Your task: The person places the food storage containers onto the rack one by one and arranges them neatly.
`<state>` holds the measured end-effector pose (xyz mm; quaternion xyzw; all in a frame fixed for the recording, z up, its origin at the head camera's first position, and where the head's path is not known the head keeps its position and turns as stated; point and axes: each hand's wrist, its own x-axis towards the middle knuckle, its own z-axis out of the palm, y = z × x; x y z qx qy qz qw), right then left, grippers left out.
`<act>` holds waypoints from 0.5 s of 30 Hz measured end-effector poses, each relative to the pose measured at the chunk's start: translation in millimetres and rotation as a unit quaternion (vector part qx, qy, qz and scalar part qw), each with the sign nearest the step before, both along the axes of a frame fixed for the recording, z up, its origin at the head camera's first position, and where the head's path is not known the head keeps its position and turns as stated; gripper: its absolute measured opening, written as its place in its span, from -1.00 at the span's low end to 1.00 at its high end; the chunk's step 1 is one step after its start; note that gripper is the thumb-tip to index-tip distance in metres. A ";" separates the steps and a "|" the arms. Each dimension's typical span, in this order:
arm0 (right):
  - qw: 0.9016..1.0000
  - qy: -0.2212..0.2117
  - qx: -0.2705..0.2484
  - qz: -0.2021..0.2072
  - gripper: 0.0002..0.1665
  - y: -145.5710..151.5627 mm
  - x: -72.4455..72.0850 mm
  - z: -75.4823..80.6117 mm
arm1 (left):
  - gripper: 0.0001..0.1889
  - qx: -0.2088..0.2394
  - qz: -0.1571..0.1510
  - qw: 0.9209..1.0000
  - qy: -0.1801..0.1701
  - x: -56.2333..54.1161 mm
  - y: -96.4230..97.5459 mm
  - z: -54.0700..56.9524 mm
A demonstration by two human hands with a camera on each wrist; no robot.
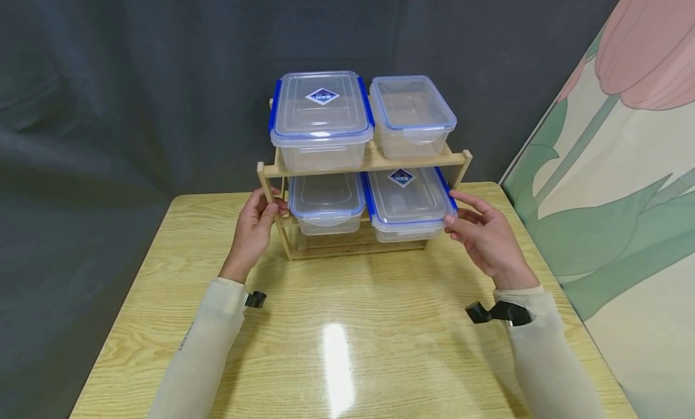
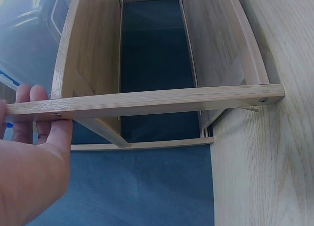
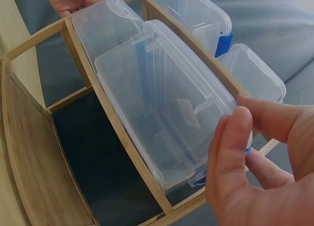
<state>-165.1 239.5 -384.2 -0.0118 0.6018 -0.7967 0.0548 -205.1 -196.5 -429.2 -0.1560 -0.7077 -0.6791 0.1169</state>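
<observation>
A two-tier wooden rack (image 1: 374,248) bears clear plastic food containers. My left hand (image 1: 257,221) grips the rack's left front post, its fingers behind the wood (image 2: 162,101) in the left wrist view. On the lower tier, a smaller container (image 1: 327,203) stands beside that post. To its right sits a wider, blue-clipped container (image 1: 409,202) with a diamond-shaped label. My right hand (image 1: 483,235) holds that wider container at its right front corner, thumb and fingers spread along the edge. In the right wrist view, fingertips (image 3: 238,123) press on the container's corner (image 3: 167,108).
On the upper tier stand a large blue-clipped container (image 1: 321,120) and a smaller clear one (image 1: 415,108). The rack is near the back edge of a wood-grain table (image 1: 396,334). Behind hangs a dark curtain (image 1: 136,93); a flower-patterned cloth (image 1: 608,184) flanks the right side.
</observation>
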 end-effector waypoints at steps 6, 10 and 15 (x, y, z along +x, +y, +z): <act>0.999 0.008 -0.041 -0.004 -0.36 -0.8 -7.2 -1.6 | -0.69 0.004 0.003 1.000 0.001 -1.1 1.2 0.2; 0.998 0.009 -0.055 -0.007 -0.39 -3.8 -10.1 -1.7 | -0.69 0.005 0.003 1.000 0.002 -1.6 0.8 -0.9; 0.997 0.008 -0.075 -0.018 -0.42 -7.1 -14.2 -3.3 | -0.70 0.000 0.005 1.000 0.003 -0.8 0.6 -2.0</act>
